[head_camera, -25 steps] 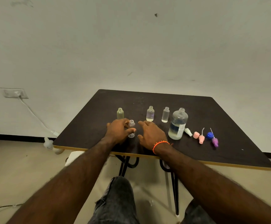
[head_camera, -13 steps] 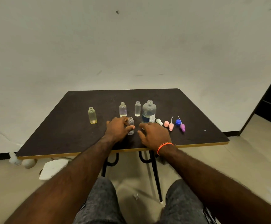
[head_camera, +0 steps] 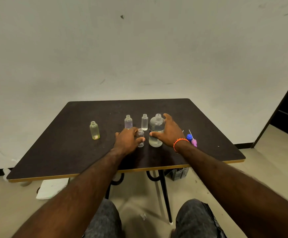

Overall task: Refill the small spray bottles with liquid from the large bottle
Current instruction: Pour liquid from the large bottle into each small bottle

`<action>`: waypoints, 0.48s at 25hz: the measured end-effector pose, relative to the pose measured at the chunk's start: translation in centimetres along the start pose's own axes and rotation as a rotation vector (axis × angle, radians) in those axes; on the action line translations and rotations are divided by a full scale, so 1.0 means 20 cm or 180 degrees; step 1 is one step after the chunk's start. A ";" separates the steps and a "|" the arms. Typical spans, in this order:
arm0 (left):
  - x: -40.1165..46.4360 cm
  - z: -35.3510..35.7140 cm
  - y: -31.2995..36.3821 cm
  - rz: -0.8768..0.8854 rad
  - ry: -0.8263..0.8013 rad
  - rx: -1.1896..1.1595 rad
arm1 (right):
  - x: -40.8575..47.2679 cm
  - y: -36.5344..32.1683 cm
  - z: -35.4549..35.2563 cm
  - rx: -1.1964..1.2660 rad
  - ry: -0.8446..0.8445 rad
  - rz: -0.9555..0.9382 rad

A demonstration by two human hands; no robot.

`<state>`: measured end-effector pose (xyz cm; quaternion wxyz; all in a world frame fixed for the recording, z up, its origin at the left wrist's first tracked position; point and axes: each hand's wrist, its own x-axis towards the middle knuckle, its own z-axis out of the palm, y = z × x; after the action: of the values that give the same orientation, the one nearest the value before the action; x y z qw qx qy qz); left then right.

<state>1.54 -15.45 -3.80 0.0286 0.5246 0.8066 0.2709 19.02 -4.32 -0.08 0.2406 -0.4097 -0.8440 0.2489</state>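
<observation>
Single head view, looking forward-down over table (head_camera: 208, 131), near.

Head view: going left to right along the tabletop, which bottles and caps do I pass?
Yellowish small bottle → clear small bottle → small bottle held by the left hand → slim clear bottle → large bottle under the right hand → blue cap → purple spray cap.

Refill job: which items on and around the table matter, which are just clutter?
Job: large bottle, small bottle in left hand, three other small bottles, spray caps, right hand.
Clutter: grey basket, white object on floor.
</observation>
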 end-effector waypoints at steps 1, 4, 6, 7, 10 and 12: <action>0.01 0.00 0.00 0.0004 0.0002 -0.0017 | 0.01 -0.01 0.02 0.0097 -0.0020 -0.0064; 0.03 0.00 -0.01 0.0062 -0.0047 -0.0043 | 0.02 -0.03 0.07 0.0428 0.0087 -0.0160; 0.03 0.01 -0.02 0.0110 -0.0089 0.0030 | 0.02 -0.02 0.09 0.0575 0.0115 -0.0152; 0.04 0.02 -0.03 0.0137 -0.0085 0.0063 | 0.02 -0.01 0.08 0.0606 0.0119 -0.0146; 0.05 0.01 -0.03 0.0217 -0.0083 0.0112 | 0.02 0.00 0.07 0.0616 0.0147 -0.0176; 0.05 0.01 -0.03 0.0235 -0.0115 0.0108 | 0.02 0.01 0.08 0.0646 0.0142 -0.0171</action>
<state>0.58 -14.62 -4.04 0.0242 0.5592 0.7905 0.2485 18.00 -4.22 -1.27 0.3062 -0.3660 -0.8195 0.3173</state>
